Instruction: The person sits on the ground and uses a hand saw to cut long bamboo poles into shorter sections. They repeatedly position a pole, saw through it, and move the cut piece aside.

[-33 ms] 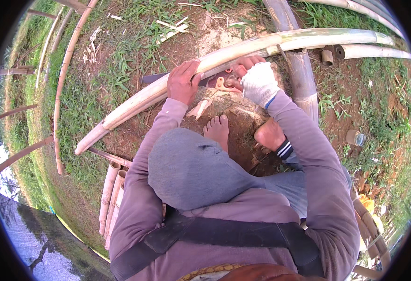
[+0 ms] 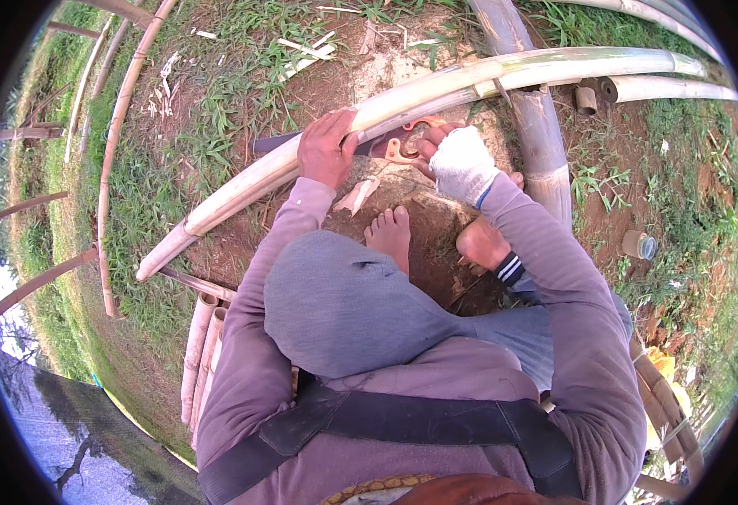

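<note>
A long pale split bamboo pole [image 2: 243, 198] slants from lower left to upper right in front of me. My bare left hand [image 2: 327, 150] grips it near its middle, fingers over the top. Beneath the pole lies a handsaw [image 2: 275, 142], its dark blade poking out at the left and its orange-edged handle [image 2: 398, 151] at the right. My right hand [image 2: 457, 160], in a white glove with bare fingertips, is beside that handle, its fingers apart and slightly bent. Whether the fingertips touch the handle is hard to make out.
A thick grey bamboo post [image 2: 544, 151] lies crosswise under the pole at the right. Cut bamboo tubes [image 2: 198, 358] are at lower left, and a short offcut [image 2: 586, 101] at upper right. A small jar [image 2: 640, 245] stands on the right. My bare foot [image 2: 390, 236] is close below.
My right hand has drawn back from the pole, down and slightly left, uncovering more of the saw's handle. My left hand stays on the pole.
</note>
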`<state>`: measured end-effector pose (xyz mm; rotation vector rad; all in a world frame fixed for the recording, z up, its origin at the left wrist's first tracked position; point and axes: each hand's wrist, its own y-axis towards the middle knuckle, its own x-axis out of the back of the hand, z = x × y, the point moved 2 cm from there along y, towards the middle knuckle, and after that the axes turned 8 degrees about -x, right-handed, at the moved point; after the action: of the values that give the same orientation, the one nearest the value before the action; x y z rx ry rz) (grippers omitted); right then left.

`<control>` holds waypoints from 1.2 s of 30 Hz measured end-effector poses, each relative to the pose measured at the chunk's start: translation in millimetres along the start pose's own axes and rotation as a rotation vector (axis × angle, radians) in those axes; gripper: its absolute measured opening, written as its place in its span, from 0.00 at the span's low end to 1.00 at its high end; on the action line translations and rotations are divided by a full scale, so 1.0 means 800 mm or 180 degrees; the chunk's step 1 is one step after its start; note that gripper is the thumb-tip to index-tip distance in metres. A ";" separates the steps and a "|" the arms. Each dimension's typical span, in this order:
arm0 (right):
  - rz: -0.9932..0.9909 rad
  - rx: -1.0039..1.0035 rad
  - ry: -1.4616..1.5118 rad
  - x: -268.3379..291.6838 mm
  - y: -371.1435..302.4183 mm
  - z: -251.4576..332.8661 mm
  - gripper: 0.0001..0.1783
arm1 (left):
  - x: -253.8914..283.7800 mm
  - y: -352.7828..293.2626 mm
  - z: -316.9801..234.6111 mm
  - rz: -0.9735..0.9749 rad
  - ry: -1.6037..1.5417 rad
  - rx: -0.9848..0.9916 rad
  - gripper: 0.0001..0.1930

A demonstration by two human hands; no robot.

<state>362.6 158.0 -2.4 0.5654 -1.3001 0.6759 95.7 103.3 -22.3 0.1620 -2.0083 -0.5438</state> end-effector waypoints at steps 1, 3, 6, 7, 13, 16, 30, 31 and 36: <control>0.0863 -0.0070 -0.0127 -0.025 -0.019 0.006 0.21 | -0.001 0.003 -0.002 0.0088 0.0038 0.0024 0.22; 0.0859 -0.0307 -0.0275 -0.047 -0.042 0.007 0.24 | 0.001 0.014 -0.009 0.0289 0.0108 0.0038 0.22; 0.0289 -0.0648 -0.0529 -0.089 -0.047 0.011 0.28 | 0.007 0.021 -0.006 0.0460 0.0310 0.0093 0.22; 0.0333 -0.0666 -0.0451 -0.090 -0.039 0.018 0.28 | 0.009 0.023 -0.002 0.0570 0.0355 0.0104 0.22; 0.0526 -0.0598 -0.0965 -0.097 -0.017 0.017 0.28 | 0.023 0.052 -0.015 0.1211 0.0901 0.0210 0.23; 0.0923 -0.0340 -0.1119 -0.088 -0.020 0.018 0.23 | 0.029 0.051 -0.010 0.1298 0.0911 0.0205 0.22; 0.0260 -0.0369 0.1034 0.077 -0.148 -0.005 0.19 | 0.026 0.066 -0.018 0.1340 0.1132 0.0061 0.22; 0.0172 -0.0479 0.0988 0.114 -0.171 -0.008 0.19 | 0.025 0.067 -0.020 0.1303 0.1175 -0.0025 0.22; 0.0136 -0.1050 0.1195 0.218 -0.316 -0.074 0.19 | 0.037 0.076 -0.043 0.1483 0.1353 0.0058 0.21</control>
<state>609.3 50.4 156.7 0.1321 -1.0413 0.5548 118.0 136.9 41.6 -0.1670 -1.5636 -0.1719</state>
